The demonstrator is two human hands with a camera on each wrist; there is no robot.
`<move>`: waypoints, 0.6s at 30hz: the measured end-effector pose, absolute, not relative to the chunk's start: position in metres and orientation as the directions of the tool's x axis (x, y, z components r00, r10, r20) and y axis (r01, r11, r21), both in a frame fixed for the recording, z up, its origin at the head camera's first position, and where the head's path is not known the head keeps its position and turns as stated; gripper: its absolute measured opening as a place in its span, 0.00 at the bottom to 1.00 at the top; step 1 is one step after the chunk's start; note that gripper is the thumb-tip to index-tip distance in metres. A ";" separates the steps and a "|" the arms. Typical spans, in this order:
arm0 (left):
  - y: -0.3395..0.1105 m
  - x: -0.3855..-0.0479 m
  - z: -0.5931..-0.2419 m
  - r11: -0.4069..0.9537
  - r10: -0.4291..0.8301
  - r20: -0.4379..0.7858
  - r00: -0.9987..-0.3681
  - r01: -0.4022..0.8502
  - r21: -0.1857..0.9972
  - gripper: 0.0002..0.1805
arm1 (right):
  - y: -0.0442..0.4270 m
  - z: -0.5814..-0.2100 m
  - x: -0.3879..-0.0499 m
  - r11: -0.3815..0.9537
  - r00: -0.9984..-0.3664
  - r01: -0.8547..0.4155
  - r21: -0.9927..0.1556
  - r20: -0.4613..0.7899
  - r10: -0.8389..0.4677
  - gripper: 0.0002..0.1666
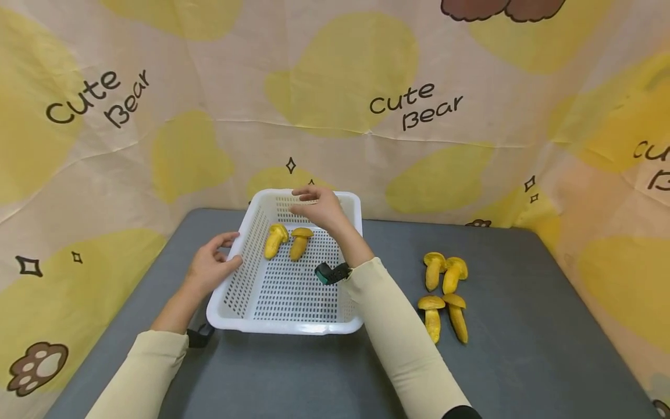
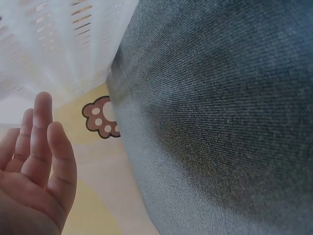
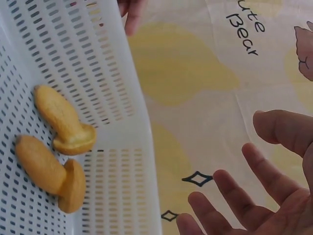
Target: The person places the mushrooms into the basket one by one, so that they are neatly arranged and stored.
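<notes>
A white perforated plastic basket [image 1: 298, 294] stands on the grey table, with two yellow mushrooms lying inside: a left one [image 1: 274, 241] and a right one [image 1: 300, 243]. My left hand [image 1: 209, 265] is at the basket's left rim, fingers relaxed; whether it touches the rim I cannot tell. Over the far part of the basket hovers my right hand [image 1: 320, 208], its fingers spread and holding nothing. In the right wrist view both mushrooms [image 3: 63, 120] show beside the basket wall, and the right hand [image 3: 274, 196] appears with fingers apart.
To the right of the basket, several yellow mushrooms [image 1: 432, 270] lie in a loose group on the grey table [image 1: 523, 326]. A patterned cloth [image 1: 335, 87] hangs behind and around the table. The right forearm crosses the basket's right rim.
</notes>
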State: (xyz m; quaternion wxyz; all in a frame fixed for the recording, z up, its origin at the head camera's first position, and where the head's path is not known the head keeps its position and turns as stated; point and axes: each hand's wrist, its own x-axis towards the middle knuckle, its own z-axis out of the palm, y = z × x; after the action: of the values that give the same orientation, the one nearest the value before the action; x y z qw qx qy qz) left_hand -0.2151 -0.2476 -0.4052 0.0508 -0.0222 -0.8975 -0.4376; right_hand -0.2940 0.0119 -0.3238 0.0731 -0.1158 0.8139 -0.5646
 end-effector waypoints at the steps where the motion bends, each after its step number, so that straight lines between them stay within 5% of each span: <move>1: -0.248 -0.215 -0.405 0.615 -0.004 0.111 -0.994 0.085 0.784 0.31 | 0.014 -0.324 -0.292 0.334 -0.962 -0.111 -0.936 0.016 -0.273 0.23; 18: -0.247 -0.214 -0.405 0.606 -0.001 0.098 -0.995 0.077 0.792 0.31 | 0.060 -0.319 -0.266 0.322 -0.927 -0.260 -0.910 0.142 -0.347 0.25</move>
State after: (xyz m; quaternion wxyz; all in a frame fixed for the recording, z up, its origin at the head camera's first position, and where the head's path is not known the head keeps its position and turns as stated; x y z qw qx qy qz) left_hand -0.2142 -0.2473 -0.4049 0.0444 -0.0212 -0.8949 -0.4435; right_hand -0.2655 0.0598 -0.3186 0.0394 -0.1866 0.8122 -0.5514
